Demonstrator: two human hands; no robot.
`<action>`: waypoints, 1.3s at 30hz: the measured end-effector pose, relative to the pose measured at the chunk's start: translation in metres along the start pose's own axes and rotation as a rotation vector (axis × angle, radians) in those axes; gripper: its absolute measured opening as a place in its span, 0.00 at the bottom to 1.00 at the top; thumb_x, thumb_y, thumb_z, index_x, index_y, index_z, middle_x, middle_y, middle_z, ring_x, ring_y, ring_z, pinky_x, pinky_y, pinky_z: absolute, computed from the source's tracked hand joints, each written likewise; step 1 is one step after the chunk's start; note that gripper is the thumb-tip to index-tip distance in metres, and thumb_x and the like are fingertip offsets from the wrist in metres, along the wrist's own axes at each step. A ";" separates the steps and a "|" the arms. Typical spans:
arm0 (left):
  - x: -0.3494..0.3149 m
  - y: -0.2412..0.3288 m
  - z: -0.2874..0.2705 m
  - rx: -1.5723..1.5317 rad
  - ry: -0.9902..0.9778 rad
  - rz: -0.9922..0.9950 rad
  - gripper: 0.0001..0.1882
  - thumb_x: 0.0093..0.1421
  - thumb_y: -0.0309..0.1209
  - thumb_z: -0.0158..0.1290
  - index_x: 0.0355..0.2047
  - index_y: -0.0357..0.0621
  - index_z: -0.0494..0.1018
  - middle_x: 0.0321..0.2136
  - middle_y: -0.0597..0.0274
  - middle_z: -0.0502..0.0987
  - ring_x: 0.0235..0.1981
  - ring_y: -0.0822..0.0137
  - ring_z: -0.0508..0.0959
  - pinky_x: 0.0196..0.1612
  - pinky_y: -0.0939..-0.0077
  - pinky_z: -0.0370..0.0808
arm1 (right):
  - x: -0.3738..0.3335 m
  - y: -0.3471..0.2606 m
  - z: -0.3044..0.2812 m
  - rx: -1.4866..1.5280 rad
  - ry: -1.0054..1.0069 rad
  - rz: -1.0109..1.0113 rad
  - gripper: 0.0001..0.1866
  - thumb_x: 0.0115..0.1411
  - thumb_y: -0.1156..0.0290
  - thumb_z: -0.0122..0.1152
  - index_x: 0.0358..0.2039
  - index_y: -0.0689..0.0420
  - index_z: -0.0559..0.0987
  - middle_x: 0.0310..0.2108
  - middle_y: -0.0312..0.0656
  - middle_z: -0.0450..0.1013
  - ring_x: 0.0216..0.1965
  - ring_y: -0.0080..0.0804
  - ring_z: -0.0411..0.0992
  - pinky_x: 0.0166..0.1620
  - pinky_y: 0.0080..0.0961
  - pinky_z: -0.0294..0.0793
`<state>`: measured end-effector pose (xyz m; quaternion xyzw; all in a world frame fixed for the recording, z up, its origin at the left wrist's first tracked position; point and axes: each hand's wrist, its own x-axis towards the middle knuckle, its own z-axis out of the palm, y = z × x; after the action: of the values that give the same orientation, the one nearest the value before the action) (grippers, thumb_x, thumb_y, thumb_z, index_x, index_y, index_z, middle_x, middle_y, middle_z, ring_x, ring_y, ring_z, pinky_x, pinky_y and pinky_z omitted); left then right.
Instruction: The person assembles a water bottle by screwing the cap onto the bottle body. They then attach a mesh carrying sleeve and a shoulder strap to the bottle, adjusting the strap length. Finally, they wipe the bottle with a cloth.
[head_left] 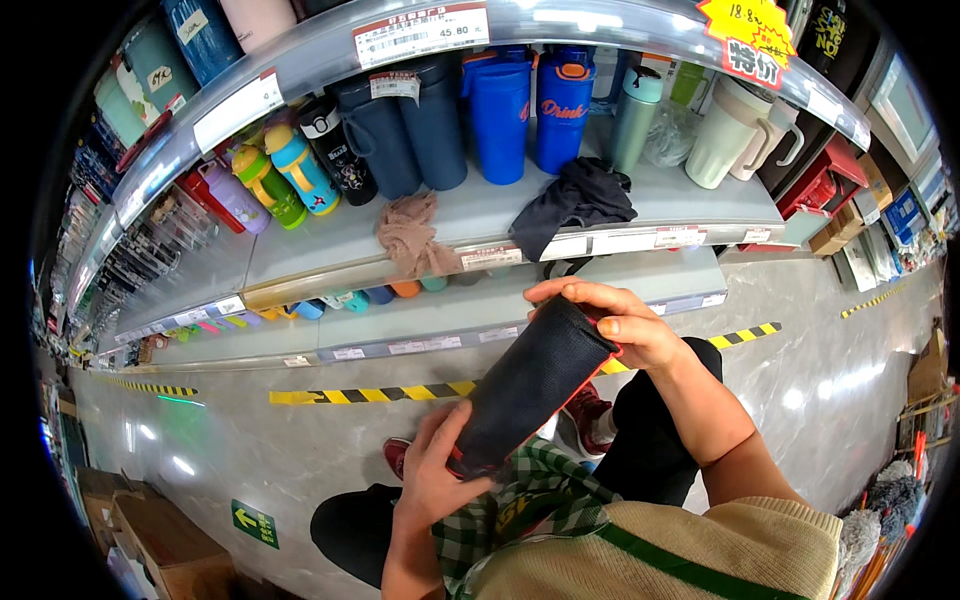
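Observation:
Between my two hands is a black cylindrical case (pixel 530 385) with a woven-looking surface and red trim along its side; what it contains does not show. It is tilted, its upper end toward the right. My left hand (pixel 437 470) is closed round the lower end. At the upper end my right hand (pixel 630 325) grips the rim, fingers over the top and thumb at the side. Ahead of the case, a dark cloth (pixel 580 205) and a brown cloth (pixel 412 235) lie on the front of the shelf (pixel 690 212), the brown one hanging over its edge.
Blue tumblers (pixel 498 120), dark navy cups (pixel 432 130), children's bottles (pixel 300 175) and pale mugs (pixel 722 135) line the shelf. Below is a lower shelf (pixel 460 315) with colourful items. Yellow-black tape (pixel 370 394) crosses the floor. Cardboard boxes (pixel 170 545) stand at the lower left.

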<state>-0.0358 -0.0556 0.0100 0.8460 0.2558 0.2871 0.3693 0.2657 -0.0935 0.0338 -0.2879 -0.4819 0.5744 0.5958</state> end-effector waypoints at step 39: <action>-0.005 0.000 0.014 0.456 0.171 0.095 0.39 0.37 0.25 0.62 0.54 0.50 0.66 0.48 0.44 0.68 0.43 0.46 0.74 0.42 0.58 0.74 | 0.003 0.015 0.026 -0.941 0.293 -0.259 0.20 0.66 0.65 0.46 0.51 0.68 0.68 0.52 0.55 0.66 0.52 0.43 0.67 0.53 0.31 0.64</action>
<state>-0.0295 -0.0661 0.0006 0.8912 0.3044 0.3094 0.1320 0.2355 -0.0936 0.0307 -0.5406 -0.6314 0.1701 0.5293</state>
